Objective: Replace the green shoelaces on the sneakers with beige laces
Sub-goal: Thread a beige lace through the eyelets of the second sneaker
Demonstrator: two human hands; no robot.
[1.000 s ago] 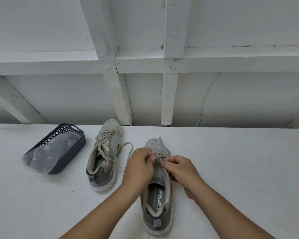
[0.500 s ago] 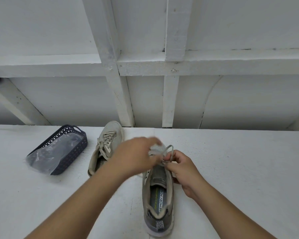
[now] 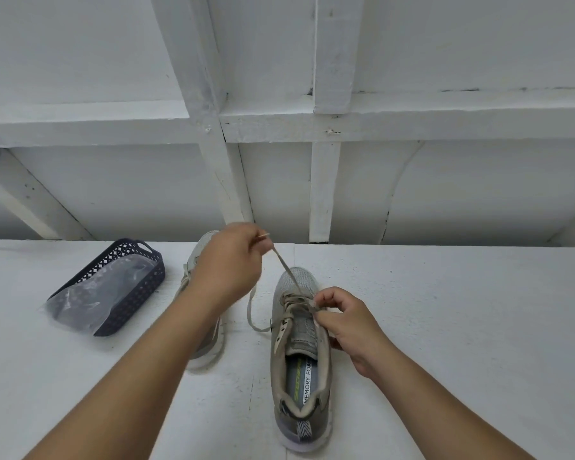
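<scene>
While the near sneaker (image 3: 299, 353) rests on a white tabletop (image 3: 445, 327) before a white-painted framed wall (image 3: 445, 194), the left hand (image 3: 229, 263) pinches its beige lace (image 3: 287, 272) taut; the right hand (image 3: 349, 322) pinches the lacing.

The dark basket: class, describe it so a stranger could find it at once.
On the white table, look far left of both sneakers. There a dark basket with lattice sides lies apart from them, and a clear plastic bag spills out of it.
</scene>
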